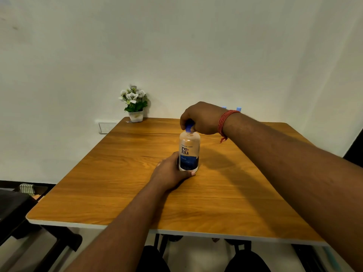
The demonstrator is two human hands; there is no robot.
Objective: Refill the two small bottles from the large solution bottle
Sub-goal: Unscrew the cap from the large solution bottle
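The large solution bottle (189,152), white with a blue label, stands upright near the middle of the wooden table (121,185). My left hand (170,171) grips its lower part from the left. My right hand (202,117) reaches over the top and pinches the blue cap (189,127). Two small blue caps (238,109) peek out just behind my right wrist at the table's far edge; the small bottles under them are hidden by my arm.
A small white pot of white flowers (135,104) stands at the table's far left corner against the wall. A wall socket (106,127) sits left of the table. Dark furniture (17,205) is at the lower left.
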